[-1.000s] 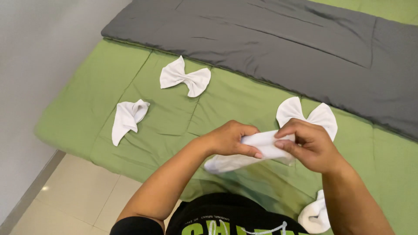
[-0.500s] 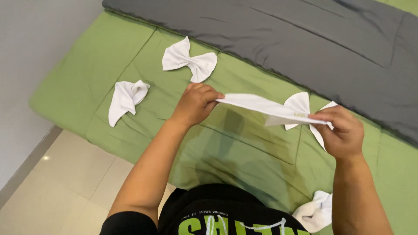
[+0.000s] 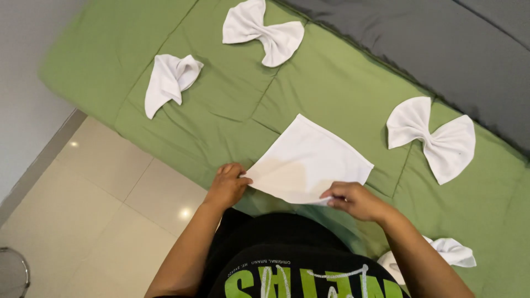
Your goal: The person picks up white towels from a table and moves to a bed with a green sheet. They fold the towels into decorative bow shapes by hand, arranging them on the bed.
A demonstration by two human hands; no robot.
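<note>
A white cloth napkin (image 3: 306,160) lies spread flat as a square on the green bedcover (image 3: 331,88), near its front edge. My left hand (image 3: 227,185) pinches the napkin's near left corner. My right hand (image 3: 353,200) pinches its near right corner. Two white napkins folded as bows lie on the cover: one bow (image 3: 264,30) at the top, the other bow (image 3: 433,137) to the right of the flat napkin.
A loosely folded white napkin (image 3: 168,81) lies at the left of the cover. Another crumpled white napkin (image 3: 441,254) sits by my right forearm. A dark grey blanket (image 3: 441,44) covers the far side. Beige floor tiles (image 3: 83,221) and a grey wall (image 3: 22,83) are at left.
The napkin, bunched between my hands a second ago, was pulled out long and now lies unfolded flat on the cover. Both hands have dropped to its near corners.
</note>
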